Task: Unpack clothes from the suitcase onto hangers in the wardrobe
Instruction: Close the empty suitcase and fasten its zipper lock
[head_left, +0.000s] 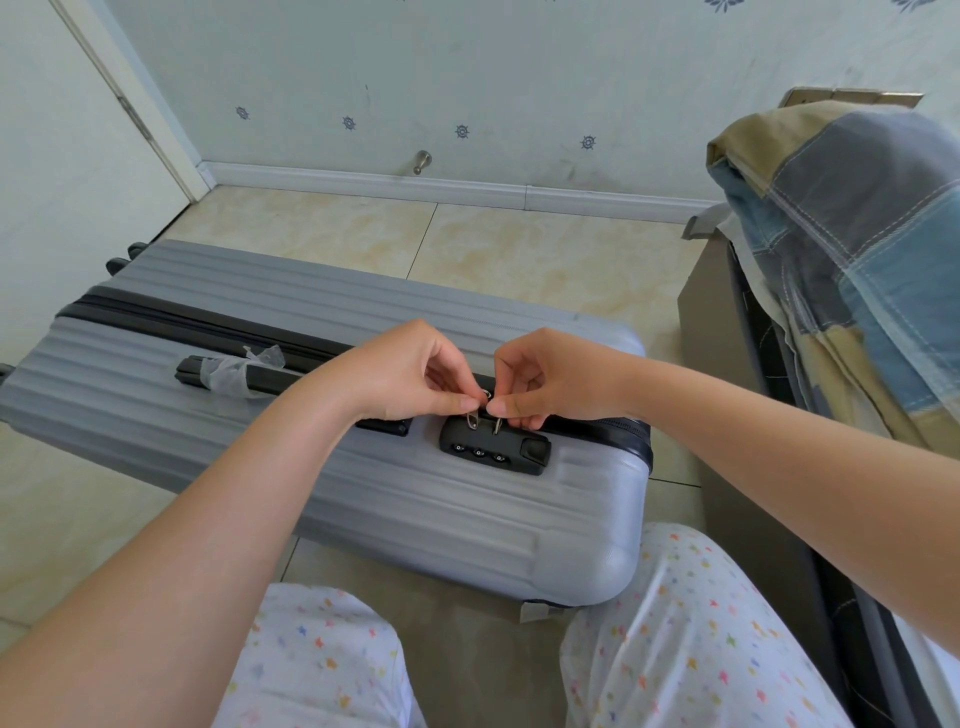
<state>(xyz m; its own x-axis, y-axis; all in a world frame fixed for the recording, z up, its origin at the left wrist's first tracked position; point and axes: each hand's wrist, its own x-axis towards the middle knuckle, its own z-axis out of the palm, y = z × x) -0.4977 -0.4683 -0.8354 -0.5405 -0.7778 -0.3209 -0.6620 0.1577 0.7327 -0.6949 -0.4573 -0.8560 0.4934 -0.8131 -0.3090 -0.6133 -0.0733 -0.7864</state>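
Two zipper pulls (472, 419) pinched; suitcase (208, 436) lies crosswise.

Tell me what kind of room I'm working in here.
Most likely a home bedroom: a patchwork quilt draped over what looks like a bed at right, patterned wallpaper above skirting, and a tiled floor where the grey suitcase lies shut.

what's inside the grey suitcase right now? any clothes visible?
Nothing inside shows. The suitcase is shut, its zip closed where visible, so the shell covers any contents. The left hand and right hand pinch the zipper pulls at the combination lock.
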